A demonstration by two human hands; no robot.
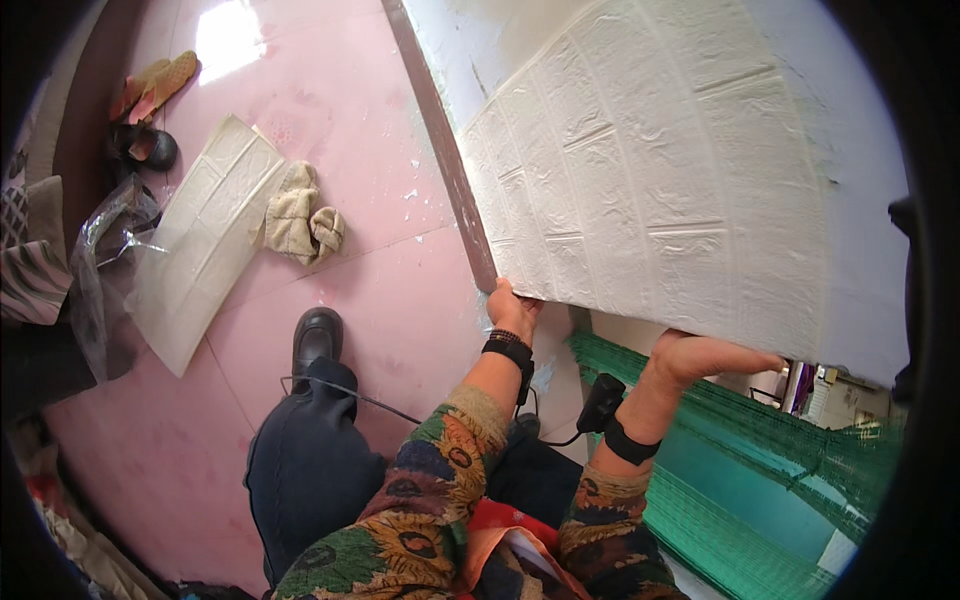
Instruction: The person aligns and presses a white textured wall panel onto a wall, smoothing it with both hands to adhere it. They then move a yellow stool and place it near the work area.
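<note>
Gripping lower edge of white brick-pattern panel [660,170] | left hand [512,312] | right hand [700,357] | panel above hands

A glossy pink tiled floor [350,130] fills the left of the view, with a bright patch of light [228,35] near its far edge. A dark brown skirting strip [440,140] runs along the foot of a rough white plastered wall [470,40]. On the floor lie a spare cream embossed foam panel [205,240], a crumpled beige cloth [298,215], clear plastic wrapping [100,270] and orange sandals [155,85]. Green netting [760,440] hangs at lower right.
</note>
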